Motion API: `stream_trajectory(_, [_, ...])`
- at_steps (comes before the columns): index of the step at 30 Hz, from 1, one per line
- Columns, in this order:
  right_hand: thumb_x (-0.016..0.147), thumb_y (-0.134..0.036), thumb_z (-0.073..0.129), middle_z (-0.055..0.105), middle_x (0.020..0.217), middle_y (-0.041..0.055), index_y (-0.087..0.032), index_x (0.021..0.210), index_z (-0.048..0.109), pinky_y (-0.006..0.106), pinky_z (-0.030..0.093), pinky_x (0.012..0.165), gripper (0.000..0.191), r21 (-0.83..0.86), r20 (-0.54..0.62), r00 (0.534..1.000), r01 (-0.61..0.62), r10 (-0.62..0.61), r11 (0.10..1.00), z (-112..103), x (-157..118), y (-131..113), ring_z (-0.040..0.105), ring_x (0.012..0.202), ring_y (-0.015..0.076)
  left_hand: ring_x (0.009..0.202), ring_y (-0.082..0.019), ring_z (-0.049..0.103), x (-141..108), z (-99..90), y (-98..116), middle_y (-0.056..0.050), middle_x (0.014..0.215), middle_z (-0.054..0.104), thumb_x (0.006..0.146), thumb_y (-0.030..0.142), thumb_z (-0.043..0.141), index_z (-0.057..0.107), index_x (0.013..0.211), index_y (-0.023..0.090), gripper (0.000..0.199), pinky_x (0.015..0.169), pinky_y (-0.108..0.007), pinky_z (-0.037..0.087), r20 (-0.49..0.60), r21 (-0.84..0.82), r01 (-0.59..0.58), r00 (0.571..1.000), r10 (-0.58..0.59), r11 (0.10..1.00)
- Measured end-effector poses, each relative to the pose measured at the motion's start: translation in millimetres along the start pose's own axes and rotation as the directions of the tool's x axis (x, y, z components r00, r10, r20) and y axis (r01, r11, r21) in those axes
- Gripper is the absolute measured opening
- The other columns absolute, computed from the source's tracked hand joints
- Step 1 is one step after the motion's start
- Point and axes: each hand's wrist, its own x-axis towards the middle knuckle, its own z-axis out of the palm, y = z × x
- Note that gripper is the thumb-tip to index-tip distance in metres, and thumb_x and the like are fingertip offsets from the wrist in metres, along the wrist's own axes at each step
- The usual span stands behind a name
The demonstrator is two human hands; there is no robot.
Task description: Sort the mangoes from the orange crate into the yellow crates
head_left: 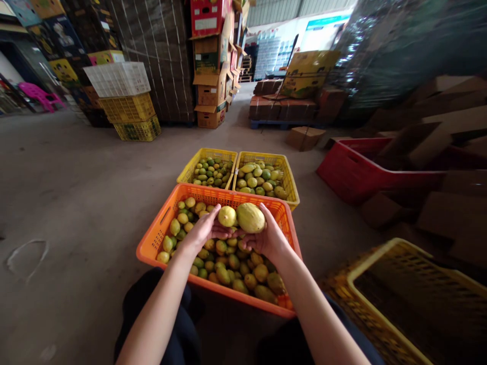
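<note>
Over an orange crate (218,290) full of yellow and green lemons (222,275), my two hands are raised side by side. A small round lemon (227,216) rests in my left hand (208,228), its fingers curled beneath it. My right hand (268,235) grips a larger, bumpy lemon (251,218) between thumb and fingers. The two fruits are nearly touching. Just beyond stand two yellow crates: the left crate (184,175) holds smaller, greener fruit, and the right crate (292,185) holds larger ones.
A yellow crate (380,258) stands close by at the right, and behind it a red crate (342,175) with cardboard. Stacked crates (129,106) are at the back left. Cardboard boxes (209,96) and a loaded blue pallet (270,123) stand farther back.
</note>
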Motion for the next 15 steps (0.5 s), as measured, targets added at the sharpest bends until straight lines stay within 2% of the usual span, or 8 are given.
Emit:
stream_trajectory(5, [0.089, -0.059, 0.016, 0.069, 0.061, 0.0146, -0.009, 0.075, 0.063, 0.023, 0.044, 0.036, 0.07, -0.006, 0.012, 1.0, 0.009, -0.009, 1.0, -0.2, 0.4, -0.5, 0.059, 0.039, 0.0164, 0.072, -0.019, 0.069, 1.1, -0.3, -0.5, -0.013, 0.072, 0.071, 0.091, 0.044, 0.04, 0.064, 0.101, 0.008, 0.045, 0.065, -0.025, 0.056, 0.01, 0.001, -0.008, 1.0, 0.008, 1.0])
stream_trajectory(15, [0.089, -0.058, 0.015, 0.069, 0.06, 0.0131, -0.011, 0.073, 0.063, 0.023, 0.043, 0.036, 0.069, -0.016, 0.027, 1.0, 0.014, -0.014, 1.0, -0.6, -0.7, -0.9, 0.059, 0.039, 0.0156, 0.074, -0.02, 0.069, -0.7, 1.2, 0.8, -0.015, 0.074, 0.071, 0.091, 0.045, 0.037, 0.064, 0.101, 0.006, 0.048, 0.066, -0.026, 0.056, 0.005, 0.01, 0.004, 1.0, -0.004, 1.0])
